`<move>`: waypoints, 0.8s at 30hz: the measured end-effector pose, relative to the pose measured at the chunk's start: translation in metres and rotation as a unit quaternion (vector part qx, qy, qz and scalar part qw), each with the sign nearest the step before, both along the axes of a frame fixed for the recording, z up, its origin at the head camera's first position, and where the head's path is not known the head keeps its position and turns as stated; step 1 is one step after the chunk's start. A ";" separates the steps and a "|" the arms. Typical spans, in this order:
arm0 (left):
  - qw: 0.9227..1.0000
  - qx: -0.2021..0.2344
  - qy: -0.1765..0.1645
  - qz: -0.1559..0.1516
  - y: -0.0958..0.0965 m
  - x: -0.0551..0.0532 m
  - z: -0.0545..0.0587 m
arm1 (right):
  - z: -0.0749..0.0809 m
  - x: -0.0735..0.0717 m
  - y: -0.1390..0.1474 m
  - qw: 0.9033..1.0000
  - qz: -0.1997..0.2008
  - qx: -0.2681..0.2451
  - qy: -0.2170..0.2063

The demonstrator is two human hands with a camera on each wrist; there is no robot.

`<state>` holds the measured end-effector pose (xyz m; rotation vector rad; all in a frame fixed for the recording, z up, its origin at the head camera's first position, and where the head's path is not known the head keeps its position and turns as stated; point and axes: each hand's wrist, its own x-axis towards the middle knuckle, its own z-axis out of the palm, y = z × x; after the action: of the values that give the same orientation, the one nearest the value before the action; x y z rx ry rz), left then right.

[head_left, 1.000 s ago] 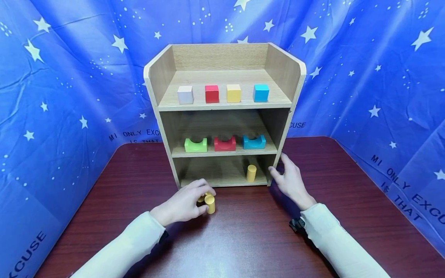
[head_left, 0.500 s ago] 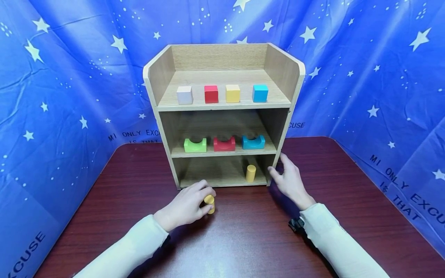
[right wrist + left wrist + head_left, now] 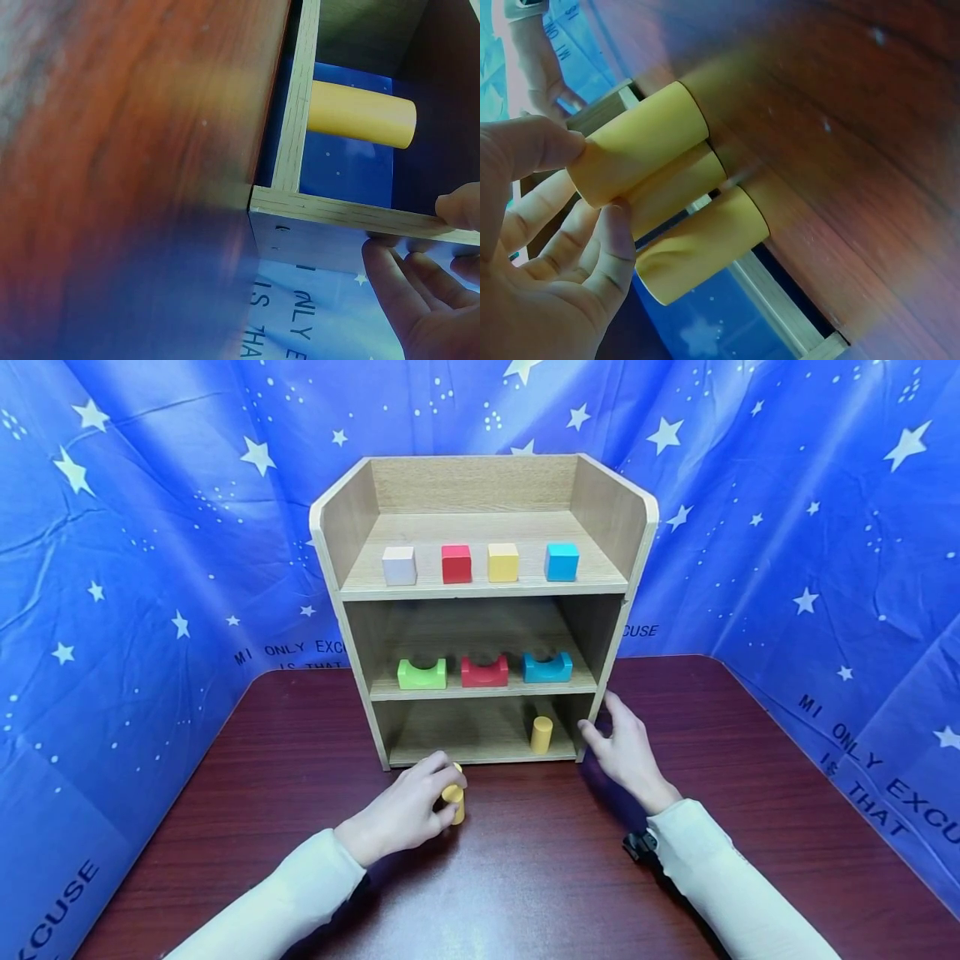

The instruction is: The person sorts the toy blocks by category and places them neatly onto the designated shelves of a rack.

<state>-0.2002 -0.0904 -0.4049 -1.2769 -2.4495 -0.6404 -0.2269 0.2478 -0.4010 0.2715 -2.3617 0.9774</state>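
Note:
My left hand (image 3: 405, 803) is low over the table, in front of the shelf's lower left part. In the left wrist view its thumb and a fingertip pinch the near yellow wooden cylinder (image 3: 641, 142). Two more upright cylinders stand close by, a middle cylinder (image 3: 679, 187) partly hidden and an outer cylinder (image 3: 705, 247) beside the fingers. My right hand (image 3: 628, 753) grips the right side panel of the small wooden shelf (image 3: 480, 485), thumb at the front edge and fingers along the outer face. Near that panel, another yellow cylinder (image 3: 542, 736) stands upright on the bottom shelf.
Along the top shelf sit a white cube (image 3: 400, 567), red cube (image 3: 456, 565), yellow cube (image 3: 502, 563) and blue cube (image 3: 562, 562). The middle shelf bears a green arch block (image 3: 422, 676), red arch block (image 3: 484, 672) and blue arch block (image 3: 547, 669). A starry blue curtain (image 3: 150, 568) surrounds the table (image 3: 525, 877).
My left hand has shifted slightly right and toward me, its thumb coming across the front of a cylinder. The right hand keeps its grip on the shelf panel.

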 end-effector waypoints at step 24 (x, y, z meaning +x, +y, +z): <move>0.999 0.001 -0.046 -0.013 0.005 0.006 -0.003 | -0.003 -0.003 0.001 1.000 0.004 -0.004 0.003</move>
<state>-0.1939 -0.0853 -0.4084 -1.3083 -2.5074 -0.7234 -0.2297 0.2489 -0.4040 0.2810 -2.3521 0.9877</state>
